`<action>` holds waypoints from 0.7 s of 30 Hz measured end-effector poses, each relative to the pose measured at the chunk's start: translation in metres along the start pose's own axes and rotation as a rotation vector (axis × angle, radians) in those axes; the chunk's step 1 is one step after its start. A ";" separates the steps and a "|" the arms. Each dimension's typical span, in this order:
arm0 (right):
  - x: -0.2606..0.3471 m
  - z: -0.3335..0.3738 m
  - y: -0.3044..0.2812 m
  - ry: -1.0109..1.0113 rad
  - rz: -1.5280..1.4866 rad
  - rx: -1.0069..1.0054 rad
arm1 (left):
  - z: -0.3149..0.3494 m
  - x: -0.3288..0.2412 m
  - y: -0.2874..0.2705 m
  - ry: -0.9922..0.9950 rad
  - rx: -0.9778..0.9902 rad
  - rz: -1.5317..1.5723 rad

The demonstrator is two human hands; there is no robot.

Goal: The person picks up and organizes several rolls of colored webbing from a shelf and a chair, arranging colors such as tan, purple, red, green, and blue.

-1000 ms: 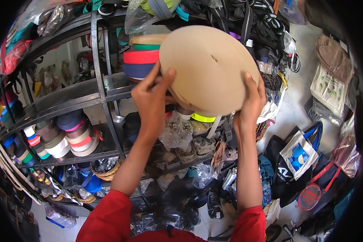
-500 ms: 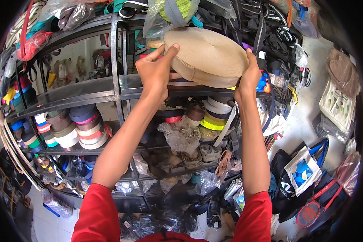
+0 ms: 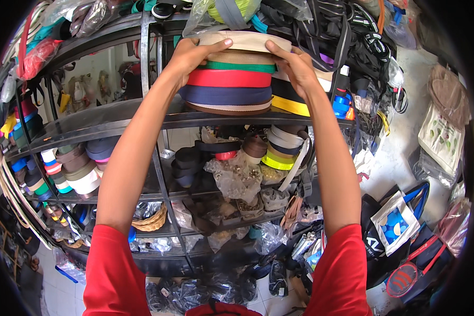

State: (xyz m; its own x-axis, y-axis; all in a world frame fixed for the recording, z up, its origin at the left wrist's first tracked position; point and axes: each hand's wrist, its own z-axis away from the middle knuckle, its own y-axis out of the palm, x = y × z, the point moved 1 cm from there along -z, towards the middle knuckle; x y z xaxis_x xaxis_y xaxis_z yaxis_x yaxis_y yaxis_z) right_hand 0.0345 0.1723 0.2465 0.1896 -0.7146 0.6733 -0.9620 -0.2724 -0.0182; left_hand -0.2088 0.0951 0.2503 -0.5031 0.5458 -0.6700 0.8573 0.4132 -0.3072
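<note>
A beige roll of webbing lies flat at the top of a stack on the upper shelf. My left hand grips its left side, thumb along the front edge. On the other side my right hand holds it the same way, thumb on the front and fingers behind, partly hidden. Directly beneath are a tan roll, a thin green roll, a red roll and a navy roll. Beside this stack, under my right hand, sit black and yellow rolls.
A black metal shelf rack spans the view, its upright left of my hands. More webbing rolls stand lower left. Plastic bags fill the shelf below. Black straps hang at upper right; bags lie at the right.
The beige roll, tilted with its broad face showing, has been levelled and moved left and back onto the stack. Both hands went with it, and the coloured rolls beneath have come into view.
</note>
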 end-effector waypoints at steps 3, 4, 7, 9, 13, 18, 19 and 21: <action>0.007 -0.008 0.012 0.083 0.204 -0.015 | -0.027 0.022 -0.013 -0.028 -0.238 -0.322; 0.006 -0.012 0.014 0.117 0.266 0.000 | -0.031 0.027 -0.011 0.008 -0.216 -0.310; -0.020 -0.026 0.019 0.090 0.249 -0.118 | -0.038 0.036 -0.009 0.078 -0.135 -0.246; -0.038 -0.035 0.012 0.086 0.237 -0.154 | -0.025 0.022 0.002 0.072 -0.039 -0.154; -0.039 -0.046 0.014 -0.175 0.485 -0.234 | -0.038 0.019 0.001 0.289 -0.182 -0.411; -0.040 -0.056 0.016 -0.285 0.576 -0.092 | -0.049 0.014 0.010 0.316 -0.025 -0.353; -0.042 -0.056 0.016 -0.292 0.580 -0.095 | -0.048 0.014 0.012 0.350 -0.030 -0.349; -0.047 -0.059 0.013 -0.301 0.592 -0.101 | -0.049 0.020 0.016 0.388 -0.059 -0.348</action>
State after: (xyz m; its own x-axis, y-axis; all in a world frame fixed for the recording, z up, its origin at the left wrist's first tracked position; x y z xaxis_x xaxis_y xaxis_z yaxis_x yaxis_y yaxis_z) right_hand 0.0014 0.2405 0.2582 -0.3428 -0.8776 0.3352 -0.9315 0.2715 -0.2419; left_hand -0.2105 0.1482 0.2656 -0.7699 0.5946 -0.2318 0.6304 0.6521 -0.4211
